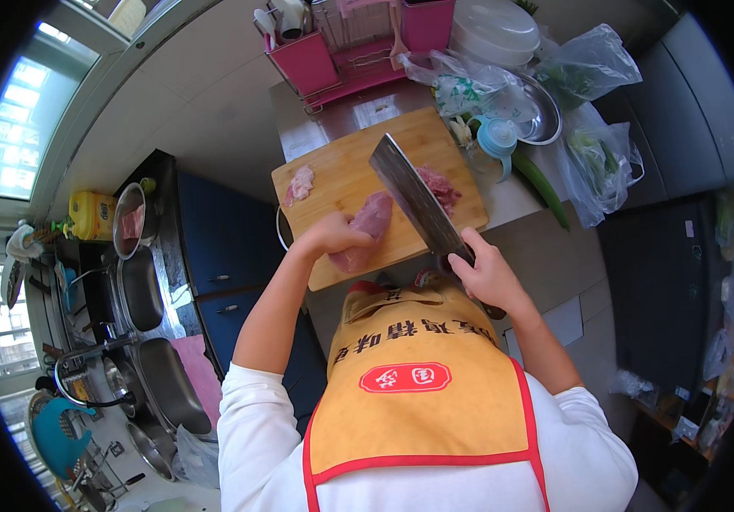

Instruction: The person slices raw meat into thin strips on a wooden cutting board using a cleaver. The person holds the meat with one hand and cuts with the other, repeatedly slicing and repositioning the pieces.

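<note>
My right hand (485,269) grips the handle of a cleaver (415,198), its broad dark blade raised over the wooden cutting board (341,157). Under my left hand (340,233) is a large piece of raw meat (370,221), held between the thumb and fingers near the board's front edge. The blade appears apart from that piece. Right of the blade, and partly behind it, lies a heap of cut meat (440,189). A small pale scrap of meat or fat (301,182) rests at the board's left side.
Behind the board stands a pink dish rack (354,77) with utensils. To the right are a light-blue-lidded bottle (497,136), a long green vegetable (540,185), a metal bowl (546,109) and plastic bags (597,157). A double sink (172,384) is at the left.
</note>
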Demonstrator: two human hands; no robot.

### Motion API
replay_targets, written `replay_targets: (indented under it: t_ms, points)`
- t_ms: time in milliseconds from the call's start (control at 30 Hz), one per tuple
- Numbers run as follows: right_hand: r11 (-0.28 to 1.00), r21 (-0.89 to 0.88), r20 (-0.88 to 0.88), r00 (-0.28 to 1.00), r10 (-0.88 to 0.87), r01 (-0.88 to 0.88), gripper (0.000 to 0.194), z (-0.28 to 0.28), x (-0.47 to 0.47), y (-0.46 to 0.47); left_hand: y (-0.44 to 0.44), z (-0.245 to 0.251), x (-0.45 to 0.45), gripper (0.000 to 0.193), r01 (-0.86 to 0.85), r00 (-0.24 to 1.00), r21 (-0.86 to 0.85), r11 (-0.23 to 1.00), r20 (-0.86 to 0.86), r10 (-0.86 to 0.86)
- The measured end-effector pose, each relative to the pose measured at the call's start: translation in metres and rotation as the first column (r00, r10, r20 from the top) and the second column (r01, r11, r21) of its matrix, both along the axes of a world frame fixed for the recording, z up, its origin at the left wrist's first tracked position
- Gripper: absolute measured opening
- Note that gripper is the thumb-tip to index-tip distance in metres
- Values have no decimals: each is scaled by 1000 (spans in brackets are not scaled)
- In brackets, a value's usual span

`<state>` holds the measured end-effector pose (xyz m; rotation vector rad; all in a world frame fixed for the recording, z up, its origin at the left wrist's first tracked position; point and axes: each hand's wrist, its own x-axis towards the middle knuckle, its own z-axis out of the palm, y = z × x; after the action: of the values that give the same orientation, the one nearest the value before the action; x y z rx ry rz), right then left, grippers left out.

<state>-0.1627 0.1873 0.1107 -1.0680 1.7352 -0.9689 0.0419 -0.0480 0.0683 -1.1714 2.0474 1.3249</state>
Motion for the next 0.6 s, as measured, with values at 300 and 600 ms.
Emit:
replay_targets:
  t_ms: [300,600]
  points:
    - [992,108,106,991,-79,68,20,7,-11,6,75,-17,11,43,-573,106,806,148,-106,989]
    - [997,72,10,1000,-26,25,22,3,-13,3,50,-19,25,33,-527,753,-266,807,-586,298]
